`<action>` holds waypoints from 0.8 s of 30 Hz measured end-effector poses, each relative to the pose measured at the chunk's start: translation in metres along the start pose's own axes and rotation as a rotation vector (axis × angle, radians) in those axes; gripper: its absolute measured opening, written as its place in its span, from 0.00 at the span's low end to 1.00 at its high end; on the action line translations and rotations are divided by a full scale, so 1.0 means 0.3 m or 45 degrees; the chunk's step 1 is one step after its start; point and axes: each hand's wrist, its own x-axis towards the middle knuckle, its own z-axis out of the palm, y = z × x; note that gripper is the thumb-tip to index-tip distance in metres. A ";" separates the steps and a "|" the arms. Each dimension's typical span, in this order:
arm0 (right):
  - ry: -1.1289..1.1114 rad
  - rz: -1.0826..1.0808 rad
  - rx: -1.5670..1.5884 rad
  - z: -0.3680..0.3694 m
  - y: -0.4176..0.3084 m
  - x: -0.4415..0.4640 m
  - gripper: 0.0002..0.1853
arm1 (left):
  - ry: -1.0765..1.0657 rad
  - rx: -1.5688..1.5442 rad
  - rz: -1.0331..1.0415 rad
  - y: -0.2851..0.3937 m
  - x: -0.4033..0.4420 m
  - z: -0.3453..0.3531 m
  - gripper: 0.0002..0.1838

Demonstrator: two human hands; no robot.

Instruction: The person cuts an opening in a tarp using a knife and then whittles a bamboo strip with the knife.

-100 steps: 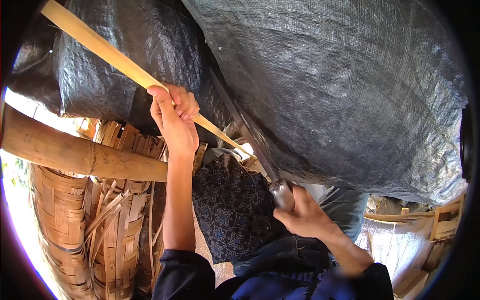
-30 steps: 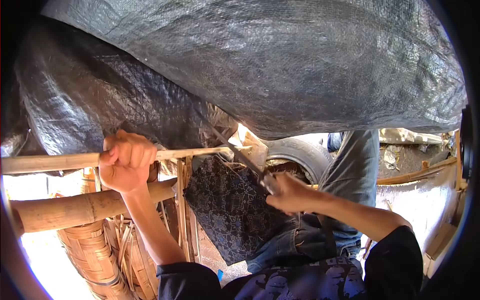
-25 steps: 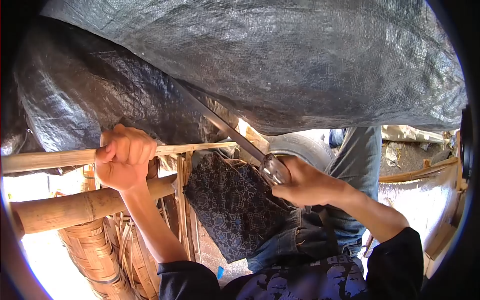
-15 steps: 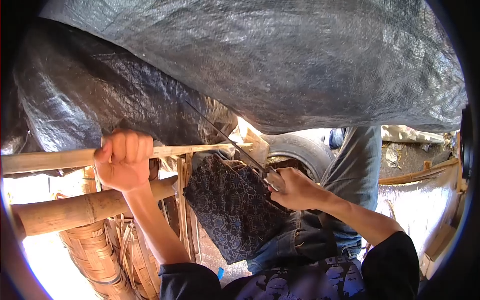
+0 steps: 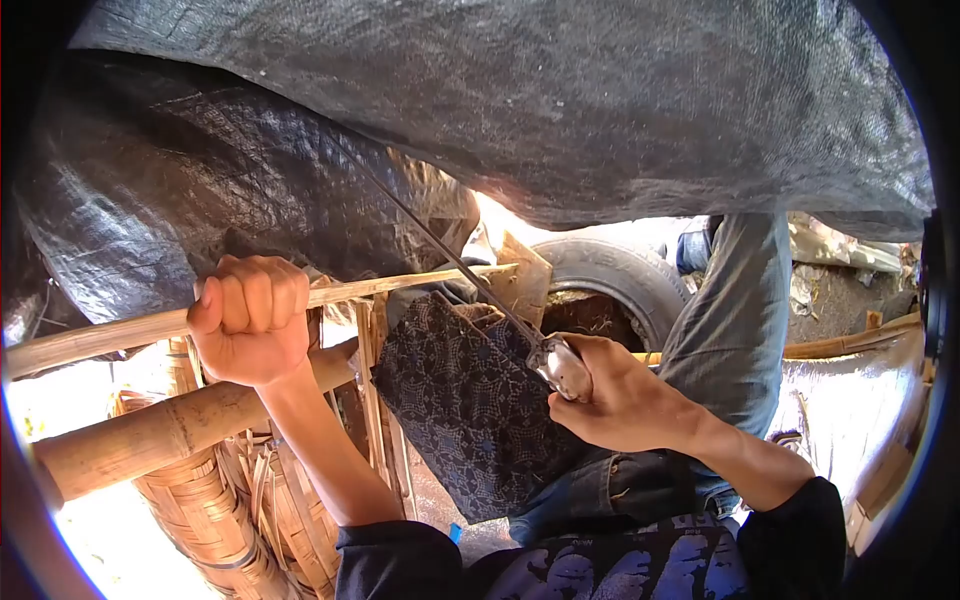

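My left hand point(image 5: 250, 318) is closed around a split bamboo strip point(image 5: 400, 283), which runs from the left edge to the middle of the view. In my right hand point(image 5: 630, 400) is the pale grip of a long-bladed tool point(image 5: 425, 235). Its thin dark blade shows nearly edge-on, so I cannot tell whether it is a saw or a machete. The blade crosses the strip near its right end and points up and left to the dark sheeting. Below the crossing, a dark patterned cloth point(image 5: 465, 410) lies over my lap.
Black plastic sheeting point(image 5: 600, 110) hangs low across the top. A thick bamboo pole point(image 5: 150, 430) lies below the strip, with woven bamboo baskets point(image 5: 200, 500) under it. Beyond my knees is an old tyre point(image 5: 620, 280). A jeans-clad leg point(image 5: 735, 330) is at the right.
My right hand has moved slightly right and down, drawing the blade with it. The strip now slants more, with its left end lower. My left hand keeps its grip.
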 end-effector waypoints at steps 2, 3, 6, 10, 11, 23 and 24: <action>-0.059 0.101 0.079 0.046 0.042 0.009 0.15 | -0.014 0.028 0.025 0.000 0.000 0.005 0.25; -0.110 0.195 0.154 0.066 0.062 0.012 0.14 | -0.014 0.026 0.021 -0.002 0.001 0.011 0.25; -0.315 0.432 0.062 0.024 0.085 0.067 0.15 | -0.058 0.042 0.044 -0.004 0.020 0.016 0.25; -0.057 0.212 -0.020 -0.014 0.055 0.036 0.14 | -0.119 0.038 0.029 -0.005 0.019 -0.003 0.25; -0.076 0.212 0.044 -0.048 0.007 0.044 0.13 | -0.144 0.049 0.030 -0.003 0.028 -0.005 0.25; -0.422 0.422 0.456 -0.111 -0.079 0.119 0.04 | -0.064 0.037 0.005 -0.004 0.029 0.009 0.26; -0.476 0.441 0.430 -0.087 -0.055 0.115 0.05 | -0.044 0.052 0.011 -0.003 0.030 0.009 0.26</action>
